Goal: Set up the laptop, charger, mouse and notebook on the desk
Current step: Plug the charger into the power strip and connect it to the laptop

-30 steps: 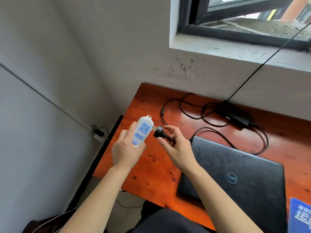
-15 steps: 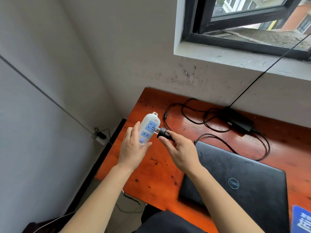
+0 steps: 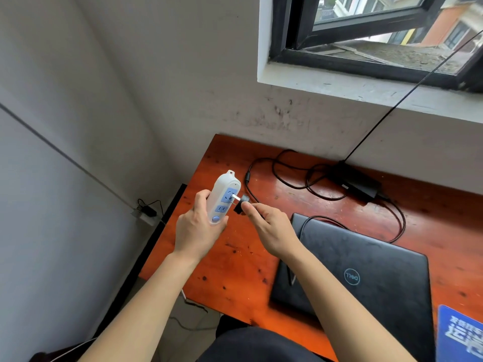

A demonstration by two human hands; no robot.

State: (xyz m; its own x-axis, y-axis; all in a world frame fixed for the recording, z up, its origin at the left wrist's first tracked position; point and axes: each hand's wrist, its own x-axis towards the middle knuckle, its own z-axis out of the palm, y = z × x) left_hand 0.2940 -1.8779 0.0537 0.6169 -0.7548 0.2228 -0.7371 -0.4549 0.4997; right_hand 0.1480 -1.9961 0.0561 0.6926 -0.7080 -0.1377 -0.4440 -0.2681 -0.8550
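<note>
Above the left edge of the table (image 3: 235, 257), at the centre of the frame, the charger's plug (image 3: 241, 206) meets the upper socket of a white and blue power strip (image 3: 224, 197). Its metal prongs show bare between the two bodies, so it is not seated.

The likeliest slip from here is misalignment. The strip is held tilted in the air with nothing behind it. A push off the prongs' line would probably twist it in the hand or bend a prong rather than drive the plug home. Fingertips sit close to the exposed metal, and whether the strip is powered cannot be told. The black cable (image 3: 247, 176) loops loosely across the table to the charger brick (image 3: 360, 185) by the wall at upper right, so a sharp tug could drag the brick.

The left grip (image 3: 198, 231) is clenched around the strip's lower half, close to its round switch. The right grip (image 3: 271, 231) pinches the plug's black body at the fingertips, its other fingers loosely curled.

The closed laptop (image 3: 366, 270) lies on the table at lower right, with a loop of cable over its upper left corner. What looks like the blue notebook (image 3: 460, 333) shows at the bottom right corner, just beside the laptop. No mouse is in view.
</note>
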